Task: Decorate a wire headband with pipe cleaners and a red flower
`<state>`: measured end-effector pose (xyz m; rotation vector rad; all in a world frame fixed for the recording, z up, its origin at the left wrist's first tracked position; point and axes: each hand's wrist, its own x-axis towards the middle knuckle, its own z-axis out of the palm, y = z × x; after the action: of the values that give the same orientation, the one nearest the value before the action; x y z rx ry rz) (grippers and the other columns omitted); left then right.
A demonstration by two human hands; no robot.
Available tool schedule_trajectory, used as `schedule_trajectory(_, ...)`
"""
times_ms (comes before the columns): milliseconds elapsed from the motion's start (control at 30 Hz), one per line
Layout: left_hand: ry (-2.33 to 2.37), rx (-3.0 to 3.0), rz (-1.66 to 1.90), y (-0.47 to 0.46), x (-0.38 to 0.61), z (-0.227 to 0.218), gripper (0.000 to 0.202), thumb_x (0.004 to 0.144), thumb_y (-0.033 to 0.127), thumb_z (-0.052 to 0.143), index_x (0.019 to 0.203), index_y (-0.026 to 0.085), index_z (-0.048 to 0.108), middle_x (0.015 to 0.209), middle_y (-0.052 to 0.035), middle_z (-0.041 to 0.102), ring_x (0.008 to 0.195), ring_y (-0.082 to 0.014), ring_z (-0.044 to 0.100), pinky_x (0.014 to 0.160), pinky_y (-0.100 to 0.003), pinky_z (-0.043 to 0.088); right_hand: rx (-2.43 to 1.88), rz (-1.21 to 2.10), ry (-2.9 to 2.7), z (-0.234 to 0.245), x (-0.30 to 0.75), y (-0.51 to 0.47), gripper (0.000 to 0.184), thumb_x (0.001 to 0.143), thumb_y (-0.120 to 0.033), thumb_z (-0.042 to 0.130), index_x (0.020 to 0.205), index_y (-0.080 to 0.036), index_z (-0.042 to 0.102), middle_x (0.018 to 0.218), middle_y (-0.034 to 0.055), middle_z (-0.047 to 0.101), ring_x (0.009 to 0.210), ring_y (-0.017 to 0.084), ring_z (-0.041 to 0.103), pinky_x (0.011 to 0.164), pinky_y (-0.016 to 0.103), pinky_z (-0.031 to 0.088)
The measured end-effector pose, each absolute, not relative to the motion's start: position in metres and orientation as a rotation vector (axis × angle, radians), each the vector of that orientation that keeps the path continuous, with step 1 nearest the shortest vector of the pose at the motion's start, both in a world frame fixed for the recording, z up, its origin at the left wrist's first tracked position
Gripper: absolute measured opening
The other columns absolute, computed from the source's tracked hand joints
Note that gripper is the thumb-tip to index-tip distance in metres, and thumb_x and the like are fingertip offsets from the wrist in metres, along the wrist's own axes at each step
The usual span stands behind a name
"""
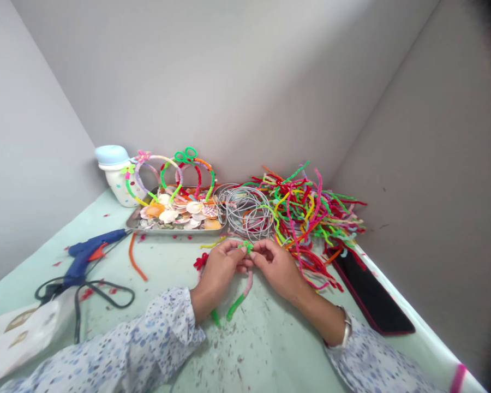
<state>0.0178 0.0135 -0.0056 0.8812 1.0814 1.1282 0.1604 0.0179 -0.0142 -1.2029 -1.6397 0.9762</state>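
Note:
My left hand (219,275) is closed around a headband wrapped in pink and green pipe cleaner (249,281), whose green ends point towards me. Part of the band is hidden behind that hand. A red pipe-cleaner flower (200,261) sticks out at its left side. Between the fingertips of both hands is a small green pipe-cleaner flower (246,247), at the top of the band. My right hand (279,268) pinches this flower from the right. Whether the flower is fastened to the band I cannot tell.
Behind my hands stands a metal tray (175,232) of shells, with decorated headbands (163,164) above it. Bare wire hoops (249,213) and a pipe-cleaner heap (311,213) lie right of it. A blue glue gun (76,265) with cord is left; a dark phone-like slab (372,292) right.

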Motion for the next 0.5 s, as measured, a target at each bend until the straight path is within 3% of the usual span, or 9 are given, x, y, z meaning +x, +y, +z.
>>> schedule_trajectory(167,1.064,0.975,1.089,0.0116,0.0175,-0.0067,0.012,0.069,0.017,0.063,0.08,0.014,0.06,0.069,-0.0031,0.065,0.061,-0.0125,0.061,0.057,-0.022,0.046,-1.256,0.906,-1.655,-0.0177,0.1622,0.0213,0.011,0.081,-0.025,0.051,0.08,-0.02,0.06,0.072,-0.0003,0.063,0.067,0.016,0.058,0.063,0.027,0.046)
schedule_trajectory(333,1.04,1.035,1.056,0.0126,0.0157,-0.0087,0.014,0.07,0.022,0.064,0.082,0.014,0.063,0.071,-0.0024,0.064,0.061,-0.0118,0.06,0.057,-0.022,0.045,-1.266,0.925,-1.672,-0.0162,0.1638,0.0206,0.011,0.081,-0.025,0.051,0.075,-0.02,0.059,0.066,-0.0011,0.061,0.061,0.015,0.056,0.057,0.026,0.044)
schedule_trajectory(500,1.031,1.041,1.049,0.0134,0.0163,-0.0108,0.013,0.071,0.024,0.065,0.08,0.014,0.064,0.068,-0.0022,0.063,0.057,-0.0109,0.058,0.054,-0.022,0.044,-1.191,0.987,-1.615,-0.012,0.1621,0.0189,0.009,0.081,-0.027,0.053,0.084,-0.02,0.058,0.074,-0.0005,0.063,0.063,0.015,0.058,0.059,0.026,0.046)
